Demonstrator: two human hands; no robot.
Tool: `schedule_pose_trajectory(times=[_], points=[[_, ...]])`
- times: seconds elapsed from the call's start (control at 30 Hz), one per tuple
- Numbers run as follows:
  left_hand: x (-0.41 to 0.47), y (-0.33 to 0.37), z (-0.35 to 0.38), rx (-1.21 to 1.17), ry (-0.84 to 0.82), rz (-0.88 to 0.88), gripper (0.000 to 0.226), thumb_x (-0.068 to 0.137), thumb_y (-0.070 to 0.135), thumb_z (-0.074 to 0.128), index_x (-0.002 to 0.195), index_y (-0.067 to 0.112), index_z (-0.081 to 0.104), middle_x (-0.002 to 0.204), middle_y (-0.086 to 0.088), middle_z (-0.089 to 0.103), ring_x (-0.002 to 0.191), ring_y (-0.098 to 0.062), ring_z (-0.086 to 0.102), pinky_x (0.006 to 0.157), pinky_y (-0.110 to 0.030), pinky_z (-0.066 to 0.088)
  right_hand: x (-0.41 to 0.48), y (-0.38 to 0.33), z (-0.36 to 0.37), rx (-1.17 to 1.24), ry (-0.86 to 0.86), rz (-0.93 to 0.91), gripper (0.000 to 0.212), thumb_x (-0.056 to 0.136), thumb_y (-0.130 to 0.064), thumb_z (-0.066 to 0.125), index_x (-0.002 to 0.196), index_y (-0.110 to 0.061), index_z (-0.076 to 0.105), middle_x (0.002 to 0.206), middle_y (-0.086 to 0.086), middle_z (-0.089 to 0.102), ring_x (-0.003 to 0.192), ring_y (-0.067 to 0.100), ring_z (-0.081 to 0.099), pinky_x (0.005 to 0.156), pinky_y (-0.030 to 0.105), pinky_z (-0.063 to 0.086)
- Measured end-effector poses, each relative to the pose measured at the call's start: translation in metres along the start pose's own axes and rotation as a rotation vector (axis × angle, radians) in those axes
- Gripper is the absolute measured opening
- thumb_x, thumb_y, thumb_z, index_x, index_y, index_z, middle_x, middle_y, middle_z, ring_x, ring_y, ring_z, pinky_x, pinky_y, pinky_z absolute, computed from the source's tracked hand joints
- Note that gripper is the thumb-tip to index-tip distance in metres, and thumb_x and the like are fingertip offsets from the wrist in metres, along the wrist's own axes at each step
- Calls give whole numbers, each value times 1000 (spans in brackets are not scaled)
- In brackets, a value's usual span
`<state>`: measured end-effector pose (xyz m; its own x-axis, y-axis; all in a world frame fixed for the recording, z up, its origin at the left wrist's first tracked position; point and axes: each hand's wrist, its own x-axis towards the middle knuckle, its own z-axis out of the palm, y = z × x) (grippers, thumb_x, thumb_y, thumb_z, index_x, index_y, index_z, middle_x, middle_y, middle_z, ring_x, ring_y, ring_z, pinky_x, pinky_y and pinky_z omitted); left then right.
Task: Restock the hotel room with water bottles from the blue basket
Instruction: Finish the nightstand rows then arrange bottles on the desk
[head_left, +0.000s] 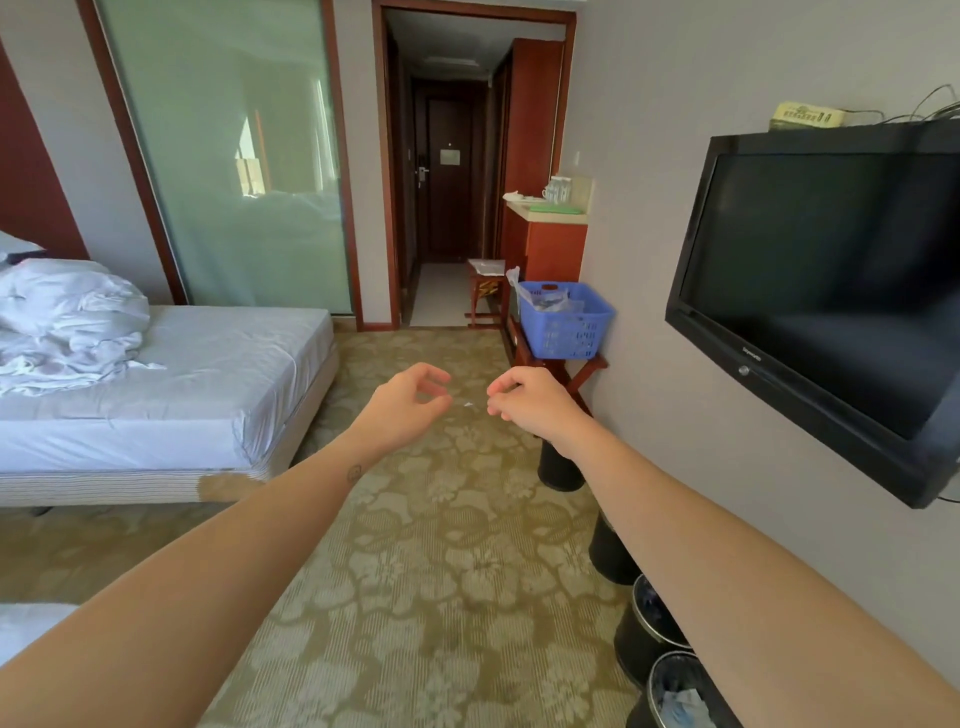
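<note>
Head view: blue basket (566, 319) contents unclear behind plastic.

I see a bed (171, 374) with white sheets on my left, and a messy white blanket (67, 322) lies on its far end. A black TV (826, 291) hangs on the wall to my right. Black bins (649, 634) stand on the flowery carpet (441, 571) under it. A dark door (447, 171) is far down the hall.
</note>
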<state>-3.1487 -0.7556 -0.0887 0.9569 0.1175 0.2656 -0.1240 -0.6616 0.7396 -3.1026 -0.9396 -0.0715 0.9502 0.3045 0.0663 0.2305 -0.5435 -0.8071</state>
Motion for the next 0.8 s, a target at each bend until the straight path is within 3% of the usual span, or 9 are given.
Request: schedule_pose_trajectory(times=[0.17, 0.47, 0.63, 0.8], points=[[41, -7, 15, 0, 26, -28, 27, 94, 27, 60, 120, 28, 58, 107, 13, 61, 99, -9, 61, 71, -18, 46, 42, 14, -8, -28, -12, -11, 9, 88, -20, 62, 96, -24, 65, 103, 0, 69, 92, 15, 65, 89, 39, 55], [83, -32, 39, -13, 65, -97, 28, 95, 27, 59, 123, 27, 56, 109, 10, 60, 95, -8, 58, 65, -14, 42, 99, 39, -11, -43, -55, -5, 9, 88, -20, 62, 95, -25, 65, 99, -1, 69, 92, 15, 66, 82, 32, 54], [107, -51, 32, -14, 93, -107, 26, 94, 26, 60, 119, 29, 55, 108, 12, 60, 85, -2, 59, 57, -17, 42, 124, 37, 5, -31, -84, -12, 8, 90, -19, 59, 93, -24, 64, 105, 1, 69, 99, 18, 64, 89, 36, 54], [139, -76, 15, -15, 104, -111, 27, 94, 27, 60, 120, 30, 53, 106, 15, 60, 83, 0, 59, 59, -14, 41, 162, 24, 26, -23, -83, -12, 8, 89, -19, 61, 93, -26, 64, 100, 0, 70, 96, 16, 65, 87, 33, 52]])
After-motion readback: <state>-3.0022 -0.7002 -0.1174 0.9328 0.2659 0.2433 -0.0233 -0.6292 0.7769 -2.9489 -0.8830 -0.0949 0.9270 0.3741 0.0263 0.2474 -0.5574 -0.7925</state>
